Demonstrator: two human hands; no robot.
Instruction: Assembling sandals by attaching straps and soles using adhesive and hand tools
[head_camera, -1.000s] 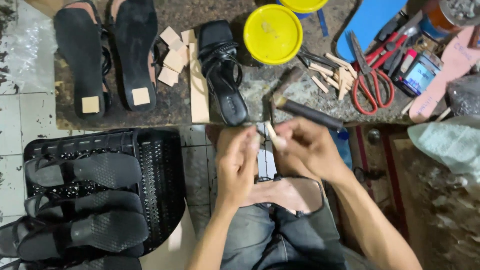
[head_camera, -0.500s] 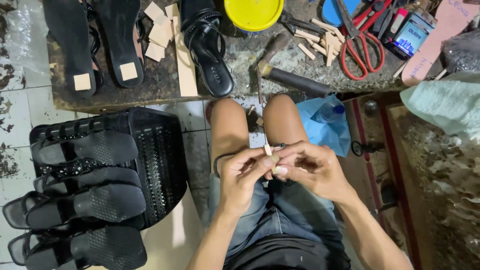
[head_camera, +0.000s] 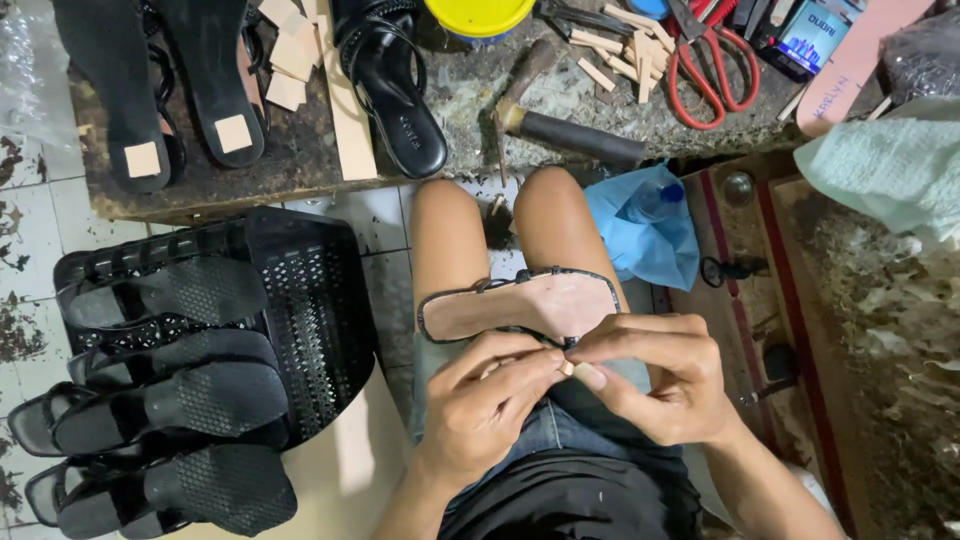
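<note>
— What sits at the far left?

— A black plastic basket (head_camera: 310, 300) on the tiled floor, with several black sandals (head_camera: 170, 400) lying soles up in and beside it. Above it, on the tabletop (head_camera: 300, 170), two more black sandals lie soles up, each with a small tan square patch (head_camera: 233, 132) on the heel, and another black strappy sandal (head_camera: 395, 95) rests next to a strip of tan material.

— And the one being worked on?

— A black-edged sandal sole with a pinkish-tan insole (head_camera: 525, 305) lies across the person's lap, just below the knees, heel end toward the hands. Judging by the patched pairs on the tabletop, some pieces look finished, while this one is not; how much is left on it I cannot tell.

— How are the hands set?

— The left hand (head_camera: 490, 400) is curled, thumb and fingers pinched at the sandal's rear edge. The right hand (head_camera: 655, 385) meets it there, fingers closed, pinching a small pale bit at the same spot; fingertips of both touch.

— To the right?

— A blue plastic bag (head_camera: 645, 225) beside the right knee, a dark-handled tool (head_camera: 570, 135) on the tabletop edge, and red-handled scissors (head_camera: 710, 70) among small tan offcuts.
</note>
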